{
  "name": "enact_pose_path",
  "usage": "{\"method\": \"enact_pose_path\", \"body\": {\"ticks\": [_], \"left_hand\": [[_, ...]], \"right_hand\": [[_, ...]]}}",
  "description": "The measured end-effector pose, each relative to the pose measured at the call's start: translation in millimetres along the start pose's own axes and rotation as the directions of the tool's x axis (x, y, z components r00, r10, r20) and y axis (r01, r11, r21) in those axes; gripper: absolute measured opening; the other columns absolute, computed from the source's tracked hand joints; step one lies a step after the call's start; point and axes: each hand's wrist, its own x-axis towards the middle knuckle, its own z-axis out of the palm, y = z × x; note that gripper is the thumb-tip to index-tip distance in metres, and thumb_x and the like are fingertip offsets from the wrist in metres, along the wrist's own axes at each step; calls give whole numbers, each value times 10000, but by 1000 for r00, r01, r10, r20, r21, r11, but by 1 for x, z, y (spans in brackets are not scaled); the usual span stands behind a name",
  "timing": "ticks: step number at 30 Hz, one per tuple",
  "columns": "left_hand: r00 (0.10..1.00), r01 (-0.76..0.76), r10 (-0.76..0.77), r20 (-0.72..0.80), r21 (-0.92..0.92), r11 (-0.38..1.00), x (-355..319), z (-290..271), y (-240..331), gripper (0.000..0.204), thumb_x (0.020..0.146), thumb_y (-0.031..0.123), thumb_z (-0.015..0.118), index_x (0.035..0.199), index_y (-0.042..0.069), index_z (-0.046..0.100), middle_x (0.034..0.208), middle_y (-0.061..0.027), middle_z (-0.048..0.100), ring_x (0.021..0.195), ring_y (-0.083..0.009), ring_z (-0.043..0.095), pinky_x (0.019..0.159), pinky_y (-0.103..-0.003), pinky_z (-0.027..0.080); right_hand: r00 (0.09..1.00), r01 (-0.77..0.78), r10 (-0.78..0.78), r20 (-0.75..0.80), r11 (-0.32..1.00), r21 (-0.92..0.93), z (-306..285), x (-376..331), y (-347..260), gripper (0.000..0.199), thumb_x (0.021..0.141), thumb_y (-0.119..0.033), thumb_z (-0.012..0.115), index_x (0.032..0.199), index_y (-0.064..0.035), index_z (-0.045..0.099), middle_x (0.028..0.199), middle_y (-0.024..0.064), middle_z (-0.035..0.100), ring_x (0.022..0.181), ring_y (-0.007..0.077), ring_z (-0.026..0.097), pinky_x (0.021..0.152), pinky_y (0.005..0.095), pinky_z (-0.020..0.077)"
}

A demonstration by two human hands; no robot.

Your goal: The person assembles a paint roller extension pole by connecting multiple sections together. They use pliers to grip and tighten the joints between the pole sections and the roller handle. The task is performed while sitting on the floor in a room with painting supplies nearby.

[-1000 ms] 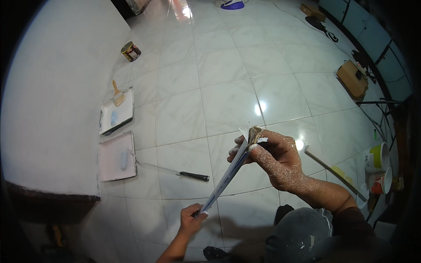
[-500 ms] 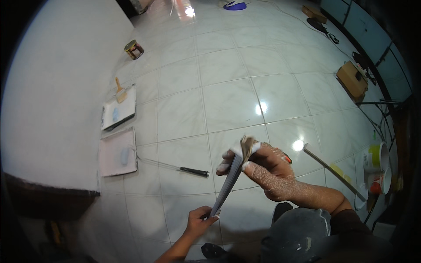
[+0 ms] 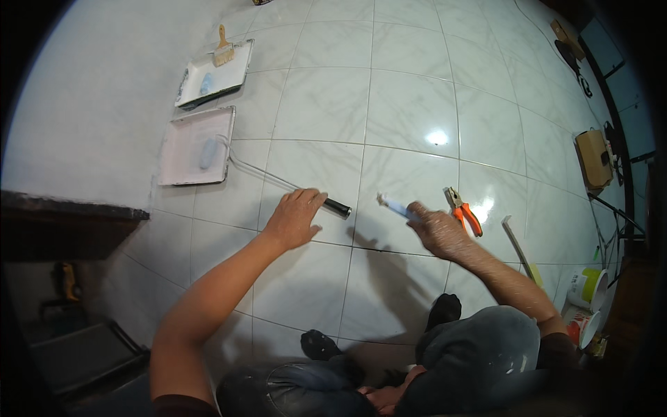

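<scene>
head view: roller handle points lower-right

- Green-banded white tub: a printed label, too small to read.
- White tub with a red patch: its markings cannot be made out either.

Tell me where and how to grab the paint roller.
Probably by its black handle, coming from above on the near side and gripping across its length: the straight handle juts clear of the pinkish tray, while the thin wire frame leads back to the pale-blue roller head resting there.
</scene>
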Motion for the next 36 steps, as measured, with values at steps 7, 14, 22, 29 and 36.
{"method": "enact_pose_path", "body": {"ticks": [7, 14, 22, 29, 36], "left_hand": [[995, -71, 53, 88, 223, 972, 53, 70, -32, 425, 926, 173, 744, 1329, 89, 640, 1277, -77, 623, 1238, -272, 586, 1197, -531, 347], [970, -186, 190, -152, 38, 982, 50, 44, -20, 339, 935, 113, 688, 1270, 71, 657, 1176, -75, 644, 1149, -276, 593, 1115, -470, 405], [937, -284, 282, -205, 17, 959, 44, 27, -16, 354, 931, 99, 688, 1282, 68, 655, 1161, -80, 673, 1103, -278, 612, 1007, -436, 440], [941, -271, 266, -209, 7, 963, 40, 20, -7, 412, 923, 80, 697, 1333, 88, 666, 1152, -55, 683, 1108, -252, 615, 1015, -427, 434], [950, -278, 260, -174, -86, 957, 32, 4, -7, 375, 910, 100, 722, 1282, 116, 685, 1136, -40, 678, 1088, -254, 610, 1004, -423, 441]], "right_hand": [[997, 59, -64, 31, 989, 137, 102, 52, 9, 284, 1082, -304, 547, 1214, -58, 501, 806, 241, 705, 780, 477, 697, 720, 611, 537], [996, 71, -82, 42, 972, 224, 96, 44, 5, 275, 1098, -291, 530, 1228, -49, 510, 775, 242, 691, 773, 483, 690, 708, 611, 527], [996, 76, -84, 27, 973, 219, 75, 27, -10, 247, 1094, -270, 544, 1235, -69, 527, 770, 230, 679, 735, 464, 680, 678, 595, 510], [989, 45, -64, -130, 989, -144, 64, 4, -31, 344, 1071, -291, 571, 1327, -61, 555, 807, 161, 669, 694, 351, 713, 606, 515, 564], [972, 166, -167, -166, 986, -22, 62, 5, -20, 395, 1054, -329, 610, 1383, -109, 608, 839, 153, 679, 747, 348, 713, 643, 506, 566]]}}
